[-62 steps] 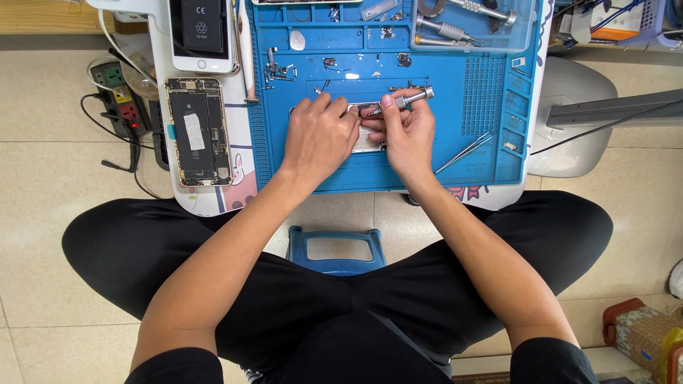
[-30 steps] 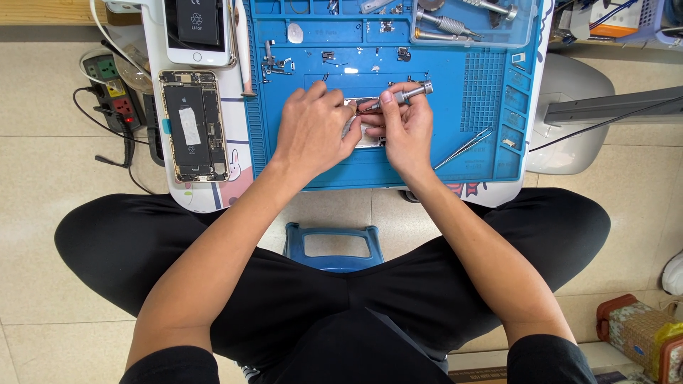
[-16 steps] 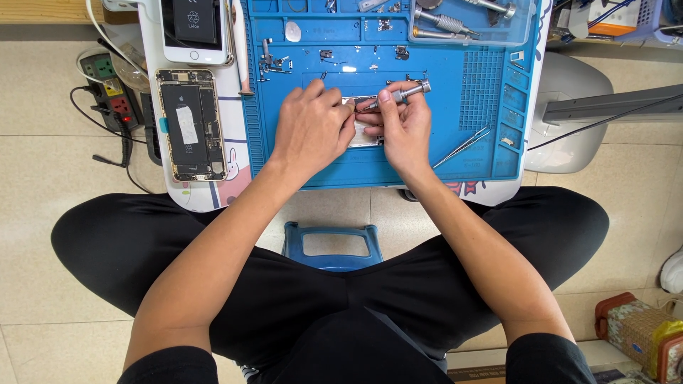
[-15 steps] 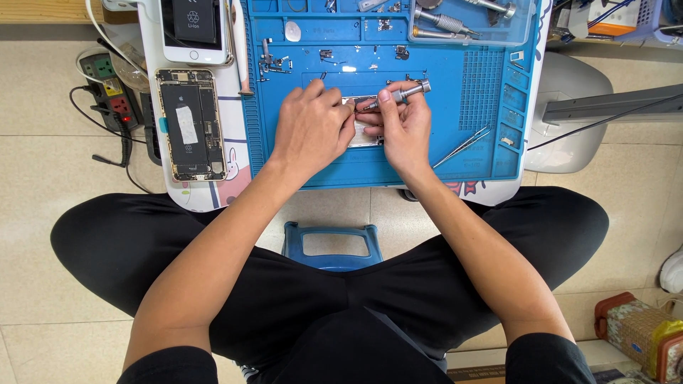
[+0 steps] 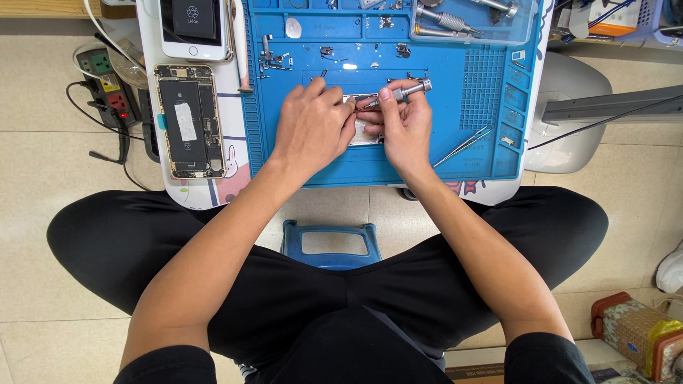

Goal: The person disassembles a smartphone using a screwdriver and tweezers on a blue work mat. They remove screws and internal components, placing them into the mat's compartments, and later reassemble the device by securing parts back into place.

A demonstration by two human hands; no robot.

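Screwdriver (image 5: 398,93) pinched tight in the right hand (image 5: 400,126), tip down on a small metal part (image 5: 361,121) the left hand (image 5: 311,122) pins to the blue mat (image 5: 484,99).

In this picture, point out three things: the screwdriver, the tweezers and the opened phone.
screwdriver (image 5: 398,93), head view, on its grey handle.
tweezers (image 5: 464,145), head view, midway along the arms.
opened phone (image 5: 188,121), head view, on its black battery.

Opened phone (image 5: 186,121), tweezers (image 5: 462,146), power strip (image 5: 107,89), blue stool (image 5: 334,245).
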